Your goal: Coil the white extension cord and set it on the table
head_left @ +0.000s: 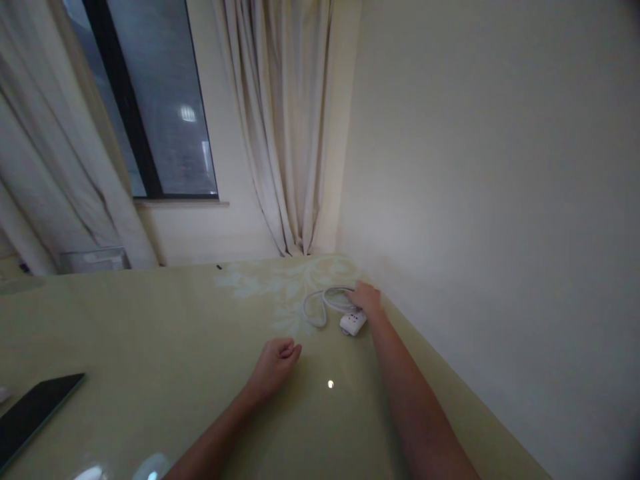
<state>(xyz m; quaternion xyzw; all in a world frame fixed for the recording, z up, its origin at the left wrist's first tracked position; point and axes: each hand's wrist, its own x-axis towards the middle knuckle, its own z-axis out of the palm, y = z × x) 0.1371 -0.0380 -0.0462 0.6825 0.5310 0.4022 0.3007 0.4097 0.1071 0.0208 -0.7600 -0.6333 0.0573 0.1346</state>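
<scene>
**While Your Left Hand Rests, Your Right Hand Is on the Plug Block**

Where the table (pixel 150 333) ends at the near left, a flat black thing (pixel 35 410) lies by the edge, well apart from both your hands. Far behind it is the dark window (pixel 150 100), and a pale curtain (pixel 285 127) hangs down into the corner.

Your left hand (pixel 275 363) lies on the table near the middle. It is curled into a soft fist and has nothing in it. I think it rests there to hold you steady, because your other arm is stretched far out.

Just right of it, a small spot of light (pixel 331 384) shines on the table top.

Farther off lies the white cord (pixel 320 307), curled in a loose loop. It runs to the white plug block (pixel 353 323), which lies flat on the table at the far right, close to the wall (pixel 500 200). It looks tucked there to be out of the way.

Your right hand (pixel 367 299) is laid over the far end of the plug block, where the cord meets it. Your hand hides what is under it, so I cannot tell if your fingers are closed around it or only touching.
</scene>
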